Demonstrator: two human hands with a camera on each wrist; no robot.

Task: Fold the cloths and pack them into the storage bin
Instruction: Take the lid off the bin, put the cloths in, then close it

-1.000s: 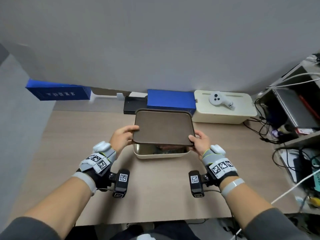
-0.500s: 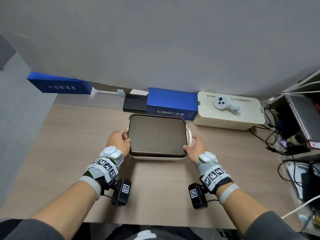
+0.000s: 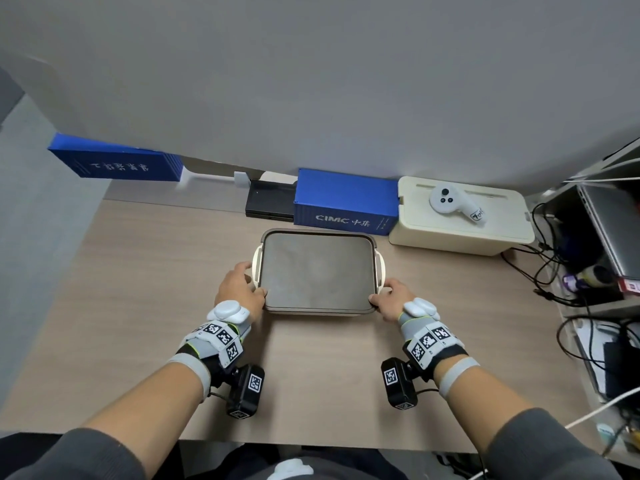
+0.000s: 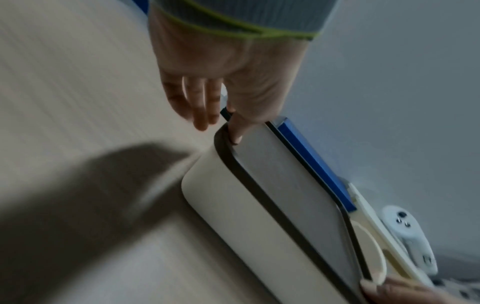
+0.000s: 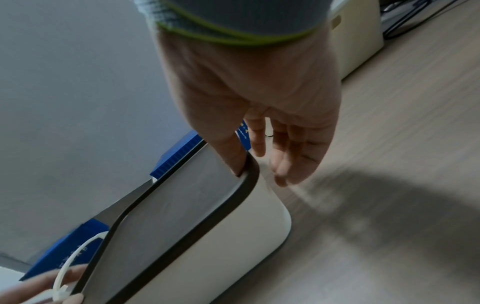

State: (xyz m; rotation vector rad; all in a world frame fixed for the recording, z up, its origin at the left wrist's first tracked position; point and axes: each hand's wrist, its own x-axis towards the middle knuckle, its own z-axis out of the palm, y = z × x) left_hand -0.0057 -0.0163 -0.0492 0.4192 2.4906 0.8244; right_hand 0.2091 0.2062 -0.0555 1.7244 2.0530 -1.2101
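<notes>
On the pale wood-grain desk (image 3: 138, 306) by a grey wall, cream plastic storage bin (image 4: 233, 205) under a flat brown lid (image 3: 318, 271), left hand (image 3: 239, 289) and right hand (image 3: 391, 301) at its near corners, thumbs on the lid rim, fingers loosely spread, seemingly gripping nothing.

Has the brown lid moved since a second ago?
Yes. The brown lid has come down: earlier its front edge was raised above the cream bin, showing the inside; now it sits flat on the bin rim.

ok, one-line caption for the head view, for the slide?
Both hands, left and right, press the brown lid onto the cream storage bin on the desk.
</notes>
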